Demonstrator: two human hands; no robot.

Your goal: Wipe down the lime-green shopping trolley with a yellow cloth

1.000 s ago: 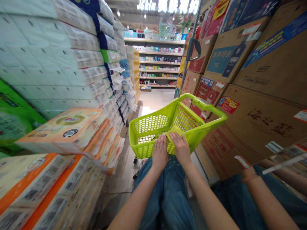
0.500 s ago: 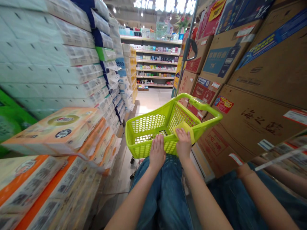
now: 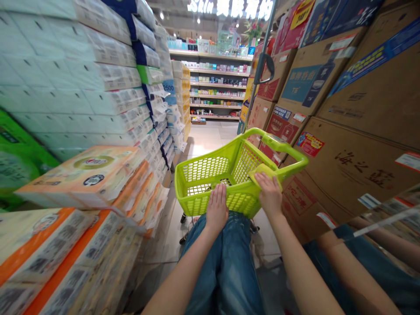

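Observation:
A lime-green shopping cart (image 3: 205, 164) with perforated basket walls stands sideways before me, its handle at the right. My left hand (image 3: 217, 209) rests on the near rim, fingers stretched out and side by side, holding nothing. Under the fingers of my right hand (image 3: 269, 192) is a yellow cloth (image 3: 259, 170), pressed on the near rim at the handle end of the basket. The bottom of the basket shows bare mesh.
Tissue packs (image 3: 59, 74) are stacked high on the left, with orange-and-white packs (image 3: 88, 175) lower down. Cardboard boxes (image 3: 374, 162) form the right side. A grey pole with a handle (image 3: 264, 69) stands beyond the cart. Shelves of small goods (image 3: 218, 83) cross the aisle's far end.
My right hand has slid to the right along the rim with the yellow cloth, toward the handle. My left hand stays on the rim. The whole view has shifted slightly.

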